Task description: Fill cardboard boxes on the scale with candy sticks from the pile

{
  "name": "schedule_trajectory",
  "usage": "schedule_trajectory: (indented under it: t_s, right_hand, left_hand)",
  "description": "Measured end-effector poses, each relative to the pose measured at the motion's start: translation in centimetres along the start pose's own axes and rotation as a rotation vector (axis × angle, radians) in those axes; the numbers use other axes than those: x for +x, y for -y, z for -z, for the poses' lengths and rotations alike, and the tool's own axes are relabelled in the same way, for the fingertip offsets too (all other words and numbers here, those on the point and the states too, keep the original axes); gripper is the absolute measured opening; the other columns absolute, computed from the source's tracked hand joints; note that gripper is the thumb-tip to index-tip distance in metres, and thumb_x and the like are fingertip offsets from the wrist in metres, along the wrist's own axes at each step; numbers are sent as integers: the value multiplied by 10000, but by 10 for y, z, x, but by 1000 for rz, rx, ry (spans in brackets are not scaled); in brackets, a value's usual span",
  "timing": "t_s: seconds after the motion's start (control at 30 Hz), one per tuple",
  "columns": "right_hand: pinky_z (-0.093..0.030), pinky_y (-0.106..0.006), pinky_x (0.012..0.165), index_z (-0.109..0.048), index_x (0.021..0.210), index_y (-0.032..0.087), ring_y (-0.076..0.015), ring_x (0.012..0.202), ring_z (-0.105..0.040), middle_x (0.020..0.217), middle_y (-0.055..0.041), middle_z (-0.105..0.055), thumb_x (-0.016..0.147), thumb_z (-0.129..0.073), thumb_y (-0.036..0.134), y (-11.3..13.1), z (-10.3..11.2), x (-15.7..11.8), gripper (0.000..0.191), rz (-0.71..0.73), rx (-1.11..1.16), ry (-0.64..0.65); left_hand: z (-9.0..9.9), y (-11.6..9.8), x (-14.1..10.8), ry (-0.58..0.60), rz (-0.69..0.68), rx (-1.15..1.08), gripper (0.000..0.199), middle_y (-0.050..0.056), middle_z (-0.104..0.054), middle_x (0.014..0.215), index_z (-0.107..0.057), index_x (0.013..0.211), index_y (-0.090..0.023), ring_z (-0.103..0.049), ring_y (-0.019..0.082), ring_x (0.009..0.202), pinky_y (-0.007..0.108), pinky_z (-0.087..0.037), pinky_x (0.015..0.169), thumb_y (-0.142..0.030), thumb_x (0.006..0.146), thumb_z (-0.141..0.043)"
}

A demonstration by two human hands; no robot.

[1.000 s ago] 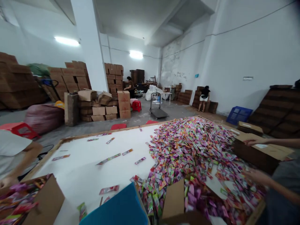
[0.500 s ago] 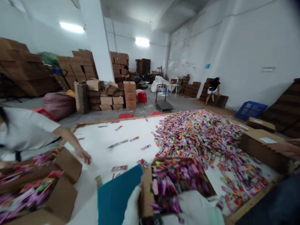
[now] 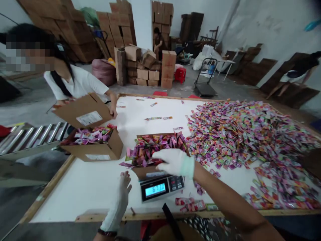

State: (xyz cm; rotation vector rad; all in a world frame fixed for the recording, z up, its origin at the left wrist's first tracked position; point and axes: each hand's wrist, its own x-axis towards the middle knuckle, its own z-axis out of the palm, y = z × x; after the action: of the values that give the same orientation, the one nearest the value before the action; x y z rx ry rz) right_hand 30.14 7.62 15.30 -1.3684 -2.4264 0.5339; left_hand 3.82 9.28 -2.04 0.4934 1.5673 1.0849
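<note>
A cardboard box [image 3: 145,172] packed with pink and purple sachets stands on a digital scale [image 3: 160,189], whose blue display is lit. My right hand [image 3: 174,162], in a white glove, lies on the sachets at the box's front edge. Any grip under its fingers is hidden. My left hand [image 3: 121,197], also gloved, is raised near the table's front edge, left of the scale, fingers spread and holding nothing. A co-worker's bare hand [image 3: 113,112] holds the flap of a second sachet-filled box [image 3: 100,150].
A large heap of loose sachets [image 3: 245,140] covers the right of the white table [image 3: 75,190], with a few strays nearby. A roller conveyor [image 3: 32,137] runs beyond the left edge. Stacked cartons [image 3: 154,75], a hand trolley [image 3: 205,88] and another person [image 3: 296,70] stand farther back.
The view has swung down and closer to the table. The box my gloved hands held now stands on the scale, and the co-worker now holds the second box at the table's left.
</note>
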Motion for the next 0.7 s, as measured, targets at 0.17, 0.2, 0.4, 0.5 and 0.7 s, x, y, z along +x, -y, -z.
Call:
schedule_trajectory:
  t_s: [0.17, 0.2, 0.4, 0.5, 0.7]
  right_hand:
    - [-601, -378, 907, -711, 1135, 169, -220, 952, -750, 1051, -94, -779, 900, -632, 351, -45, 52, -60, 308, -176, 270, -539]
    - [-607, -384, 895, -701, 1144, 163, -225, 937, -751, 1028, -97, -779, 884, -649, 362, -53, 57, -67, 331, -217, 290, -598]
    - [-609, -382, 833, -621, 1300, 126, -231, 904, -735, 1164, -153, -721, 849, -673, 429, -78, 56, -80, 545, -362, 273, -696]
    - [-592, -372, 776, -631, 1290, 113, -223, 832, -704, 1092, -146, -716, 867, -625, 483, -82, 53, -68, 562, -364, 135, -651]
    - [-539, -429, 864, -632, 1332, 111, -253, 858, -644, 1098, -159, -685, 847, -637, 600, -87, 47, -19, 688, -405, -102, -455]
  left_hand:
    - [42, 28, -1, -78, 73, -43, 461, 178, -620, 1378, -639, 1288, -199, -546, 298, 1357, 509, -410, 1124, -457, 987, -402]
    - [47, 32, -2, -86, 82, -42, 457, 179, -635, 1350, -645, 1276, -195, -565, 298, 1333, 510, -422, 1111, -453, 988, -403]
    - [45, 33, -8, -67, 78, -75, 422, 159, -645, 1335, -653, 1199, -177, -574, 265, 1317, 450, -430, 1105, -453, 996, -406]
    - [36, 14, -7, -52, 43, -100, 428, 157, -631, 1367, -644, 1196, -167, -556, 263, 1337, 443, -413, 1114, -457, 994, -404]
    - [14, -38, -4, 1, -167, -153, 451, 154, -614, 1402, -643, 1205, -165, -583, 256, 1286, 444, -402, 1109, -470, 982, -398]
